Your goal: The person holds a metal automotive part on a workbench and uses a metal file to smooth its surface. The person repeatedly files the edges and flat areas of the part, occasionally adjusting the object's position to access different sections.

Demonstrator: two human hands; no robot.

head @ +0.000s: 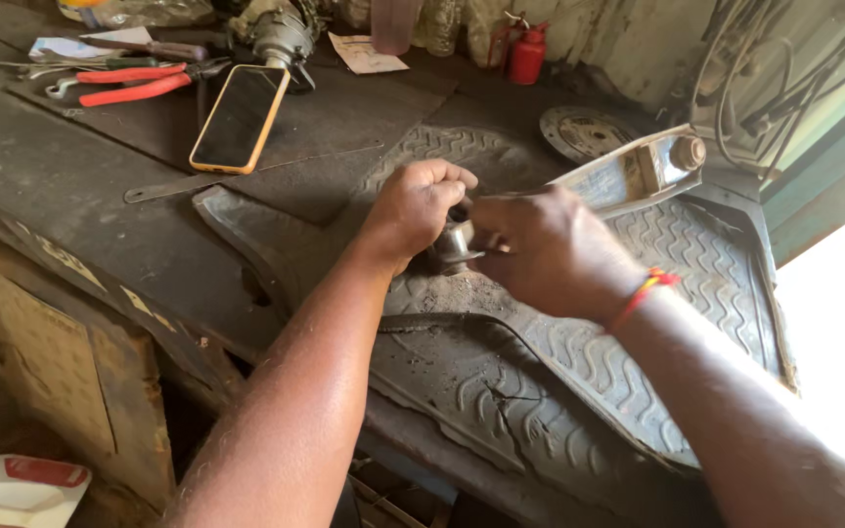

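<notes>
Clearly, both hands meet over a small round metal part (455, 244), shiny grey with a flared rim. The left hand (418, 207) is curled almost into a fist, fingers closed around the upper side of this part. The right hand (545, 252) is bent at the knuckles and its fingertips pinch the part from the other side; how tight the grip is cannot be told, because the fingers hide the contact. On the right wrist sits a thin red and orange thread band (644, 292).

Under the hands lies a dark rubber car mat (579, 362) with wavy ribs, dusty and cracked near its front edge. Just beyond the right hand rests a flat grey metal bracket with a round bolt head (643, 171), and further behind it a round grinding disc (584, 132). Well away beyond the left hand are a dark phone in an orange case (240, 117), red-handled pliers (134, 83) and a small red oil can (527, 54).

The worn dark bench top (70, 196) has open room to the left of the left hand; its front edge drops off below the forearms.
</notes>
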